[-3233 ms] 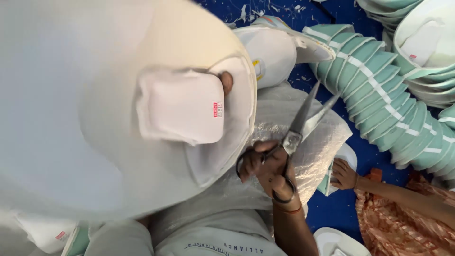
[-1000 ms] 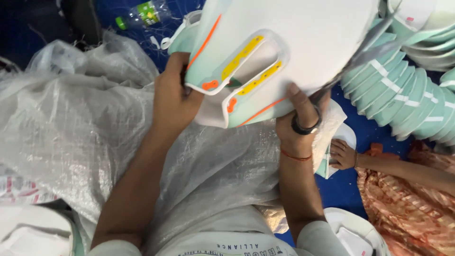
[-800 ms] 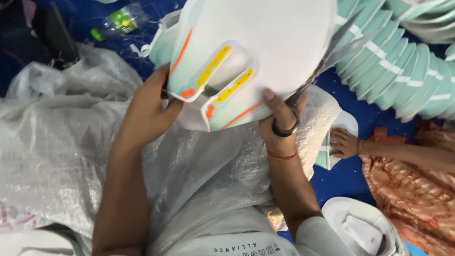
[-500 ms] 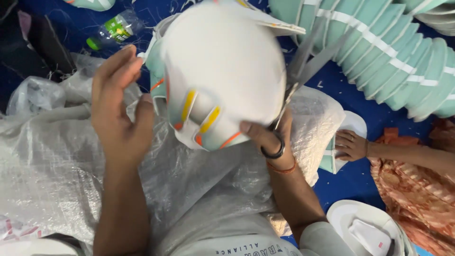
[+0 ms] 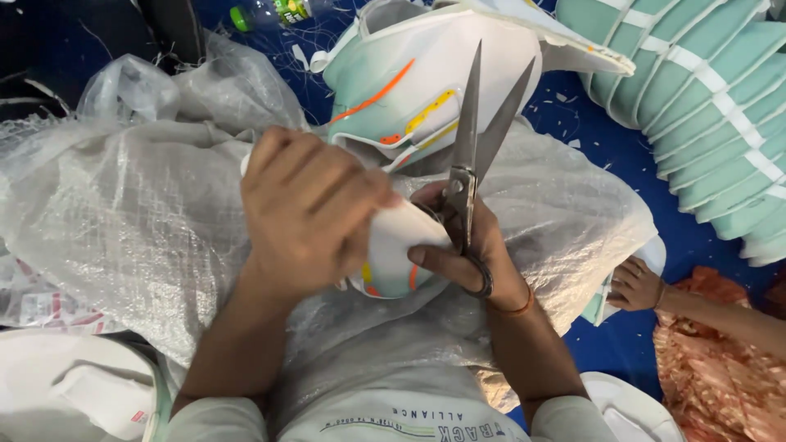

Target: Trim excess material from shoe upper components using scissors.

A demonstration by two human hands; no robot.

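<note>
The moulded shoe-upper piece (image 5: 409, 123), white and pale green with orange and yellow stripes, was held over the lap, above a clear woven plastic sack (image 5: 139, 221) spread across the knees. Its near end was bunched between both hands; its far end stood free above them.

The left hand (image 5: 307, 213) was closed around the near end of the piece, fingers curled over it. The right hand (image 5: 467, 254) gripped the handles of 1 pair of steel scissors (image 5: 475, 139), its thumb pressed against the piece. The blades pointed away from the body, parted, and lay in front of the piece's white face; whether they touched it could not be told.

In judgement, the step in hand was repositioning the piece between trimming cuts. The next move would call for an edge turned into the open blades while the left hand held the piece steady, fingers clear of the cut.

Count: 1 piece in hand, 1 pair of scissors, 1 long stack of pale green pieces (image 5: 696, 123) well apart at upper right, 1 green-capped bottle (image 5: 270, 12) on the blue floor, and another person's bare foot (image 5: 634, 286) at right.
</note>
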